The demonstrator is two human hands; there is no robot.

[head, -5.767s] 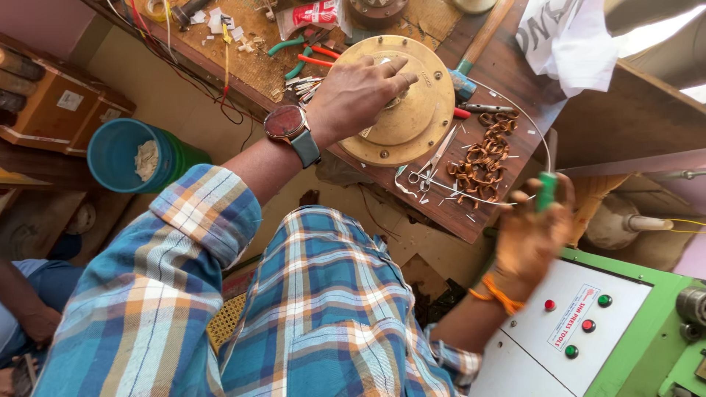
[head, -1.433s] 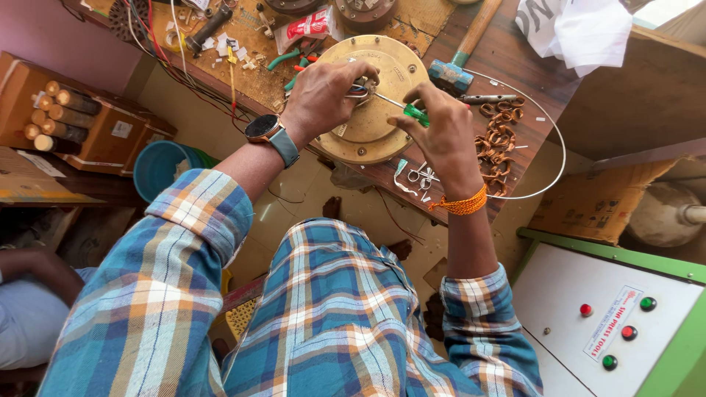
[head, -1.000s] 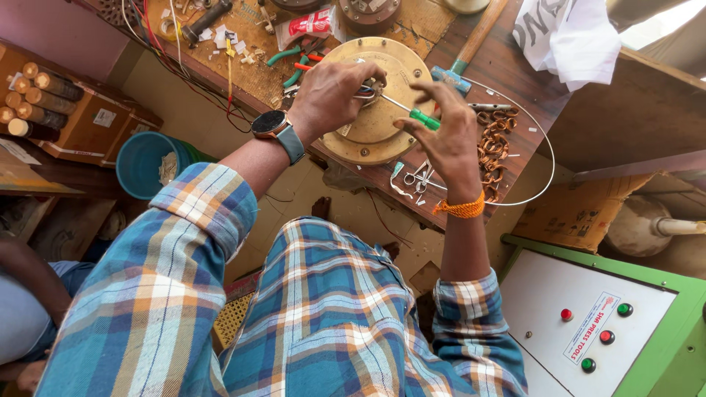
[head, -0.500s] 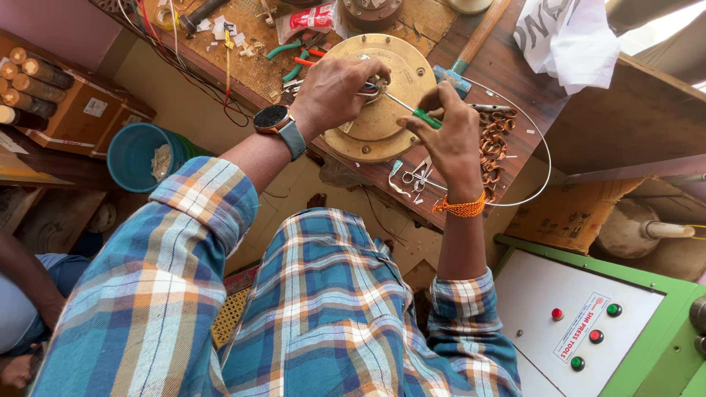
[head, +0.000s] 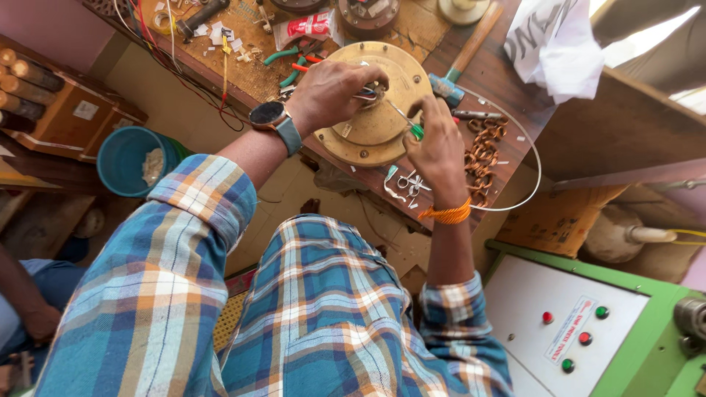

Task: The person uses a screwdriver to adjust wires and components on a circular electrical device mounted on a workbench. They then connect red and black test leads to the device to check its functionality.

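Observation:
A round brass-coloured disc housing lies on the wooden workbench. My left hand rests on top of the disc and pinches a small bundle of wires near its centre. My right hand grips a green-handled screwdriver whose thin shaft points at the disc's centre, beside the left fingers. A watch sits on my left wrist and an orange band on my right.
Coiled copper wire pieces and a thin wire loop lie right of the disc. A hammer, green-handled pliers and small parts litter the bench. A blue bucket stands lower left, a green control box lower right. Another person's arm shows at the left edge.
My right hand came up from the control box with the screwdriver to the disc. Over the last second both hands stay at the disc's centre with small shifts.

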